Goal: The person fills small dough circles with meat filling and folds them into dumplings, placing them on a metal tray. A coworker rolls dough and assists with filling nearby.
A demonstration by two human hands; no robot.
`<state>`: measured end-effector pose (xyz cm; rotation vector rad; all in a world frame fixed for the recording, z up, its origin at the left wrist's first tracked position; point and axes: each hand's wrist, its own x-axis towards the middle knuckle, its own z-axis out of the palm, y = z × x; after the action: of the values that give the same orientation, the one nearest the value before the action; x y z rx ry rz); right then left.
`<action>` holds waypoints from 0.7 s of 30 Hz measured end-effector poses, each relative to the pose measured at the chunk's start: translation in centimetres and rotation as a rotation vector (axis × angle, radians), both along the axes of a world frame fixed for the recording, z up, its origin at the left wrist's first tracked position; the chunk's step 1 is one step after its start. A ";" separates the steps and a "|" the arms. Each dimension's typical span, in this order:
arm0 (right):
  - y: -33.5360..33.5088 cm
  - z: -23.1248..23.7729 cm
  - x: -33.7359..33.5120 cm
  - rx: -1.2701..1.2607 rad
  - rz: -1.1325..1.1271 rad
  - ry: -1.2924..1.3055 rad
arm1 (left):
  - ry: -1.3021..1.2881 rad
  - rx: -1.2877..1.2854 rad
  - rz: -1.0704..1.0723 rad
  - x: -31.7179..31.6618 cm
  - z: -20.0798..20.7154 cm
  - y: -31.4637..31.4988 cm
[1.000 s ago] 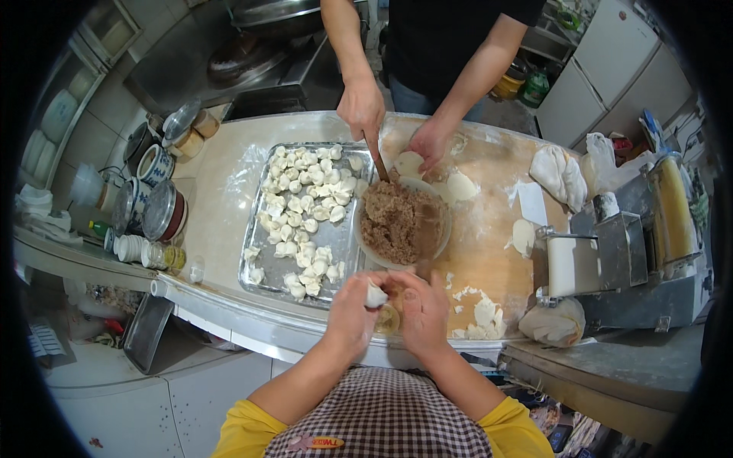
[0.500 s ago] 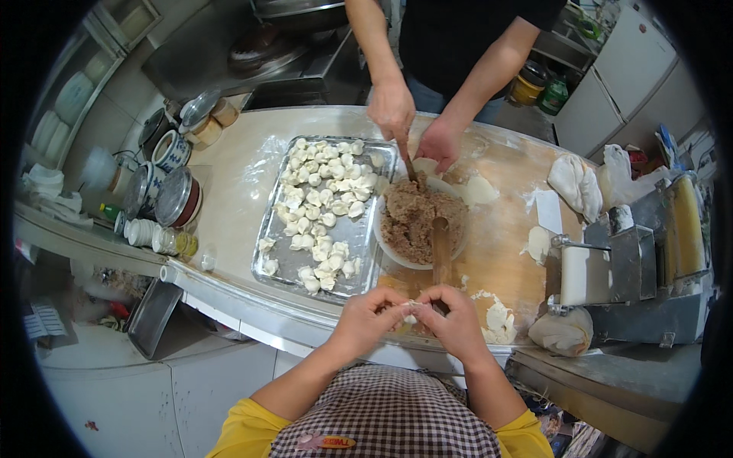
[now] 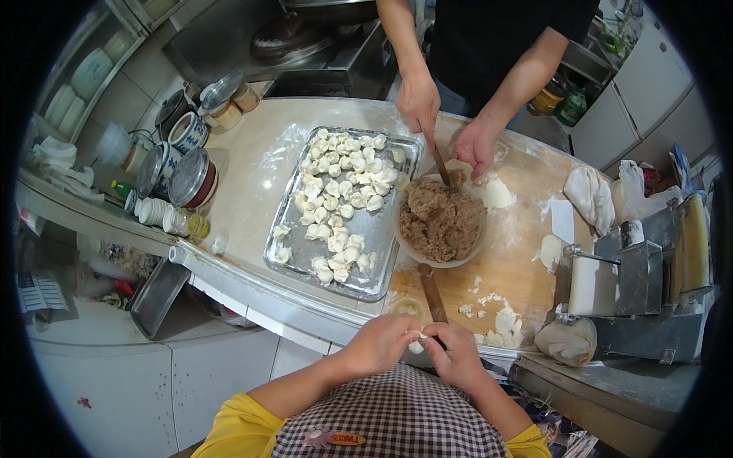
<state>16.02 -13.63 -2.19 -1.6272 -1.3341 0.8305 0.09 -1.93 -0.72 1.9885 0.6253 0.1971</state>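
Note:
Between the fingertips of my left hand [image 3: 376, 345] and my right hand [image 3: 456, 354] is a small white dumpling [image 3: 416, 347], pinched by both just off the table's near edge. A small round dish [image 3: 407, 307] sits just beyond my left fingers. From near my right hand a brown wooden stick [image 3: 433, 296] runs toward a white bowl [image 3: 464, 260] heaped with minced filling [image 3: 439, 221]. Several folded dumplings [image 3: 340, 175] lie on the metal tray [image 3: 298, 263] left of the bowl.
Across the table, a co-worker's hand [image 3: 418, 99] grips a wooden tool in the filling; their other hand [image 3: 476, 146] holds a wrapper. A dough roller machine [image 3: 645, 267] stands right, with dough scraps [image 3: 505, 327] nearer me. Lidded jars [image 3: 191, 177] line the left.
The view has shifted, so the table appears further right. The wooden stick's end has left the filling and is now at the bowl's near side. My hands have drawn nearer my body, still pinching the dumpling.

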 end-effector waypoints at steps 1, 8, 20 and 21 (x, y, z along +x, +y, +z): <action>-0.1 -0.1 -0.1 0.017 0.031 -0.006 | 0.000 0.003 -0.027 -0.3 -0.2 -0.2; 0.6 -0.8 -0.5 0.025 0.006 -0.156 | 0.028 0.077 0.106 -3.8 -2.7 4.1; 1.2 0.1 1.7 -0.046 -0.168 -0.095 | 0.479 0.948 -0.046 -7.4 -10.0 14.8; 0.9 0.0 1.9 -0.072 -0.187 -0.087 | 0.481 0.965 0.051 -7.6 -10.3 15.6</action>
<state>17.91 -12.71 -2.21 -1.8315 -1.2006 0.7089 -7.56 13.70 -11.01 2.9952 1.0085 0.0403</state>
